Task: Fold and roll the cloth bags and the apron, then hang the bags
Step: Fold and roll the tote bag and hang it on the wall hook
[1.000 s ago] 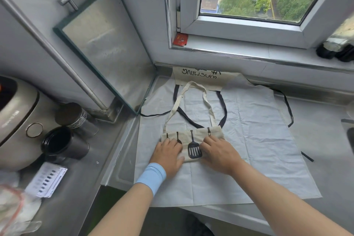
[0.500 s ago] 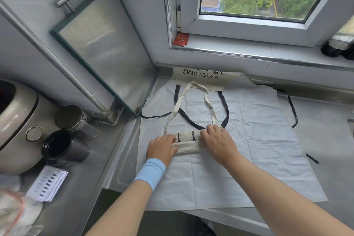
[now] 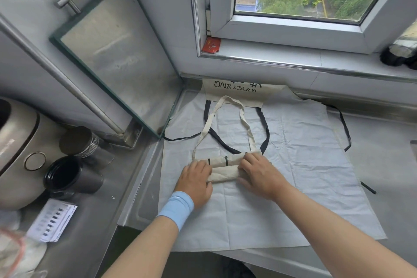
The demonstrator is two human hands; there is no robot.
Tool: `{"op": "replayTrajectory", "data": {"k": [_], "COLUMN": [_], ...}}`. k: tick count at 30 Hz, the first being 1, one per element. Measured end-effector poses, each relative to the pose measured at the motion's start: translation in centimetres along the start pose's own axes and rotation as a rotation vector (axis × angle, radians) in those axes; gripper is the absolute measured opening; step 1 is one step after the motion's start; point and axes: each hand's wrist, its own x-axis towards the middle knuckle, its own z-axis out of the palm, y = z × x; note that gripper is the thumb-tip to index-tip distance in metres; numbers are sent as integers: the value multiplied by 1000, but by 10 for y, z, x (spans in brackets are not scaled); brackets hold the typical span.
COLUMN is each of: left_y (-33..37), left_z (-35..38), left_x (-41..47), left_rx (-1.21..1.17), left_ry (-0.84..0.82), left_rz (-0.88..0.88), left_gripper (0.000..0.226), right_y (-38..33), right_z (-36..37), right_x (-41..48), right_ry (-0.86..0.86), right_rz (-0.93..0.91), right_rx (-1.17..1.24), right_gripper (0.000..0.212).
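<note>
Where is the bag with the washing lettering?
Head view, centre: the lettered bag lies at the counter's back, below the windowsill, on the apron's far edge.

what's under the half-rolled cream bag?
The white apron, spread flat on the steel counter; its black neck strap runs beneath the bag's handles. The patch under the cream bag, left hand and right hand is covered.

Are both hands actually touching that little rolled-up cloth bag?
Touching. The head view shows the left hand and right hand each wrapped over one end of the cloth bag, fingers on top, with no gap visible.
</note>
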Motion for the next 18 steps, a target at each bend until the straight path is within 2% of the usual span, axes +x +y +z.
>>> {"op": "replayTrajectory", "data": {"k": [2,6,10,13,16,18], "left_y": [-10,-23,-29,-27,-19,-13], "left_z": [0,-7,-19,-23,-23,-26], "left_x": [-2,2,12,22,28,36], "left_rx": [-91,-248,-355,-416,-280,-112], "left_ry": [8,-23,-42,-44,17,84], "left_rz": [24,-55,-181,-280,-343,-332], "left_gripper": [34,31,26,21,21,23], "right_y": [3,2,5,2,-2,-5], "right_z": [-4,-8,-16,-16,-17,-18], "right_x": [0,10,21,32,41,46], "right_ry": [-72,-113,-102,-79,-49,-2], "right_rz": [-24,-6,154,266,279,230], "right_rx": [-39,-92,-24,51,-119,-242], "right_gripper": [27,23,29,19,11,21]}}
